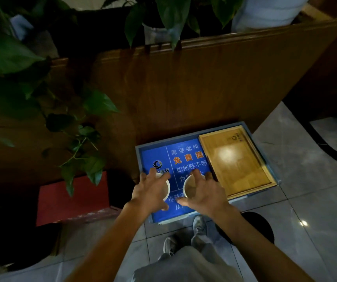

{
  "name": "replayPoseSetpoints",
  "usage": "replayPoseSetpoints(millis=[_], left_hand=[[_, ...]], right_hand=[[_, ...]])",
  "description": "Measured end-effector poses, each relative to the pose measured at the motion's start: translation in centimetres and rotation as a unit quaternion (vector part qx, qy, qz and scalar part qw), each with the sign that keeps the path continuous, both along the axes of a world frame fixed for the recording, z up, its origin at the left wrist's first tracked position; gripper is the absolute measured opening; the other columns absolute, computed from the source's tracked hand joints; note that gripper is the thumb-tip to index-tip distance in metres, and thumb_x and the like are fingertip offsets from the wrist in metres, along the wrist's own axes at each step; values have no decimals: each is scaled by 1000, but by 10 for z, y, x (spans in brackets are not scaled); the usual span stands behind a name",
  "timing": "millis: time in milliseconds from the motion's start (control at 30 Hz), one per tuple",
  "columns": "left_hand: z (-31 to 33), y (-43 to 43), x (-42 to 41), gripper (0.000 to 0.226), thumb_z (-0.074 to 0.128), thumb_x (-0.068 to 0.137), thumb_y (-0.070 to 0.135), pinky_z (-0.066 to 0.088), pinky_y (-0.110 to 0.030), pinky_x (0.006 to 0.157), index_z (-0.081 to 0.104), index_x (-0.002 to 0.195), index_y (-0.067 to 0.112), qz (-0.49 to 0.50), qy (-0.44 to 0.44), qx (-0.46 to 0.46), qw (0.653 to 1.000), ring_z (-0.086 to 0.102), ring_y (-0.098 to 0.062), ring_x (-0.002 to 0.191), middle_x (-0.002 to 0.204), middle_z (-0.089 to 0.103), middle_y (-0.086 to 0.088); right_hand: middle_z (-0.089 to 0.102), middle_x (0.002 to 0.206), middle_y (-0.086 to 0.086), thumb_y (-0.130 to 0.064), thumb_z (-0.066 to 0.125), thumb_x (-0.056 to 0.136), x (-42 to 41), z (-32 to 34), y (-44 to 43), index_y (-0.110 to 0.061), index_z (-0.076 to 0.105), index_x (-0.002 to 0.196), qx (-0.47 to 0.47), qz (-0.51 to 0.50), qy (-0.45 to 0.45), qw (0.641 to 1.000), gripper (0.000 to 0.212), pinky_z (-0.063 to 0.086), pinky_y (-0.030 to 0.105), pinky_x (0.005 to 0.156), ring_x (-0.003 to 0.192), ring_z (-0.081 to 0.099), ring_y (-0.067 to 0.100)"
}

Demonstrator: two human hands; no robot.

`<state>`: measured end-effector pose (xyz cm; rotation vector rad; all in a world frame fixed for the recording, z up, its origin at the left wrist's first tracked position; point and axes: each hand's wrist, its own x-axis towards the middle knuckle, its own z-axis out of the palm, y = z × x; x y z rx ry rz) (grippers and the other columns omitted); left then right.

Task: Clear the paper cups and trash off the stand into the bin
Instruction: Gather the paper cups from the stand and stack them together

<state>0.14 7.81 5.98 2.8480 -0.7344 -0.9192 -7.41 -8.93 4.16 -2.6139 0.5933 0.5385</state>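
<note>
Each hand's grip [151, 190] [204, 192] over a paper cup [166, 188] [191, 186], right cup holding brownish liquid

A shallow rectangular bamboo tray [237, 160] with a small dark logo near its far corner catches a round glare of light. Beside it lies a blue printed sign [185, 157] with white and orange Chinese characters and a swirl emblem. Behind rises a brown wood-grain partition panel [194, 82]. Trailing green heart-shaped leaves of a pothos plant [78, 127] hang at left, above a red rectangular box [74, 197]. Grey glossy floor tiles [305, 163] spread to the right, and a pair of grey sneakers [199, 225] stands below.
</note>
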Motion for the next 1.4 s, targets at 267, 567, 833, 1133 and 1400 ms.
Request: replayPoseSetpoints(millis=[267, 567, 833, 1133, 1400], left_hand=[[0, 7, -9, 123, 87, 62, 23, 49, -60, 97, 0, 141, 56, -25, -22, -7, 999, 1, -40, 146, 159, -14, 1], [4, 4, 7, 91, 82, 67, 20, 58, -49, 87, 29, 136, 45, 23, -69, -46, 996, 39, -34, 127, 140, 29, -3], [12, -15, 82, 92, 87, 60, 38, 56, -52, 90, 29, 132, 46, 133, -90, -32, 987, 46, -40, 125, 140, 32, -7], [7, -32, 132, 97, 89, 58, 40, 54, -52, 91, 28, 134, 43, 169, -71, 30, 983, 50, -42, 124, 140, 38, -11], [5, -37, 155, 102, 90, 55, 39, 52, -55, 95, 27, 135, 41, 153, -36, 60, 986, 46, -41, 129, 142, 38, -11]], right_hand=[[-5, 159, 11, -45, 89, 52, 0, 14, -13, -47, -12, 147, -39, 161, -1, 986, 139, 26, 56, 115, 146, 2, 42], [47, 134, 4, -36, 90, 53, 34, 24, -32, -37, 34, 139, -9, 239, 7, 971, 103, 49, 44, 100, 120, 53, 28], [53, 127, 11, -43, 90, 53, 134, 41, -52, -34, 42, 132, -13, 188, -36, 981, 94, 55, 44, 84, 108, 60, 36], [60, 111, 12, -45, 91, 49, 204, 24, -36, -27, 48, 123, -25, 214, -49, 975, 88, 55, 42, 78, 99, 64, 36], [59, 115, 13, -46, 87, 49, 225, 17, -34, -27, 46, 123, -26, 238, -6, 971, 87, 49, 38, 73, 104, 61, 37]])
